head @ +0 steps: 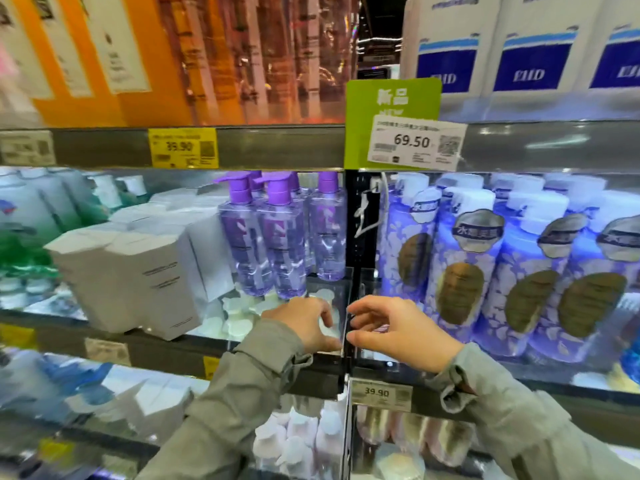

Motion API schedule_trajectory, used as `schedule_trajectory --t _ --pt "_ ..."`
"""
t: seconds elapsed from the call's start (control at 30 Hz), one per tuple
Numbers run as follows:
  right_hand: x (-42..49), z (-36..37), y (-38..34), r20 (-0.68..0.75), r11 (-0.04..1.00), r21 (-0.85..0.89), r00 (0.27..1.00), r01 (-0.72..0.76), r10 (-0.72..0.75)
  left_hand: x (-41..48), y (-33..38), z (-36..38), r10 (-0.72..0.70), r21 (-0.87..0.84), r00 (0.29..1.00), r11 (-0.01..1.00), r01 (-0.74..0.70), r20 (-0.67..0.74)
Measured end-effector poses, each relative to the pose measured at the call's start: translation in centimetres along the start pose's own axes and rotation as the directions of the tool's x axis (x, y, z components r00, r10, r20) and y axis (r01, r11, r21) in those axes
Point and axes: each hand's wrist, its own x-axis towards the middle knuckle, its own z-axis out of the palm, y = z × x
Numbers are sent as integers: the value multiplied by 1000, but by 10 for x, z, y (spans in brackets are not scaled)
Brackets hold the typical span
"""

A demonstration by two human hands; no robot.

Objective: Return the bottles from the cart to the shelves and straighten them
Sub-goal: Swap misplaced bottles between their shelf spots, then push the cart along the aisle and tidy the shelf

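Poised either side of the clear divider (pixel 337 289) with left hand (pixel 301 323) and right hand (pixel 398 329) half-curled, gripping nothing visible, probably to square the row, with purple pump bottles (pixel 280 237) upright just beyond the left hand and flowered bottles (pixel 457 271) packed beyond the right.

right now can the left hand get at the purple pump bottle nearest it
Probably yes. The left hand is at the shelf edge just in front of the purple pump bottle. Nothing tall stands between them, and the clear divider is off to its right.
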Motion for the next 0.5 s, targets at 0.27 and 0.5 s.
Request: schedule_trajectory --t 0.27,0.5 --pt "28 48 -47 105 996 -30 991 88 -85 -41 -60 -22 -77 -70 995 995 73 -58" --pt "63 135 -106 293 980 -43 940 194 -173 -106 -159 -29 -256 -163 962 957 239 -93"
